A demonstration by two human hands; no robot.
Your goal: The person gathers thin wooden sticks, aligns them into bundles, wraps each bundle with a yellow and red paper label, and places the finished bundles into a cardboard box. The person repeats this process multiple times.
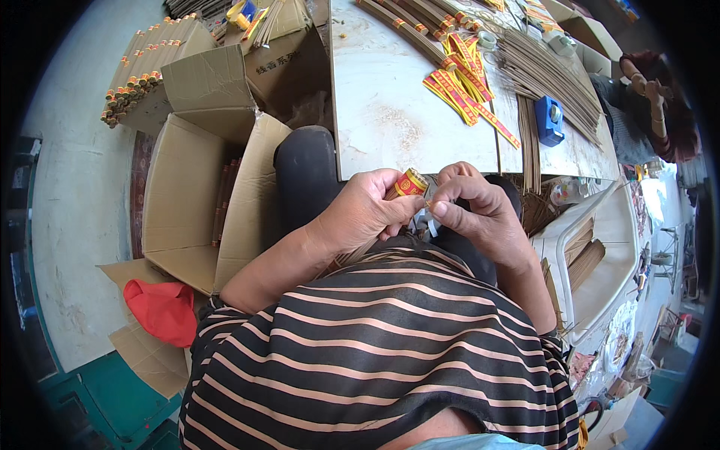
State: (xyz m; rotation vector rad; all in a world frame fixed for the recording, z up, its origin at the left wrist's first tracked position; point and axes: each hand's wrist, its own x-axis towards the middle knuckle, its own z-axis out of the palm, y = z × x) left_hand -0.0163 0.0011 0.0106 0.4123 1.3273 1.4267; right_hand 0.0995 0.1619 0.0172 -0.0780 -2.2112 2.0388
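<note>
the left hand (373, 201) gripped the bundle (411, 184) near its banded end; just right of it, the right hand (480, 214) pinched, on what, i could not tell.

My left hand (367, 199) and its forearm cover most of the banded stick bundle (411, 182); only its capped end shows clearly. Whether my right hand (484, 217) grips anything between thumb and finger is too small to tell. Just below both hands, I can't make out the pale scrap (426, 223), half covered by my fingers. Left of my left hand, the carton (184, 180) wall hides part of the dark red things (228, 199) inside. Beyond my right hand, the co-worker (658, 120) fades into the dark rim.
</note>
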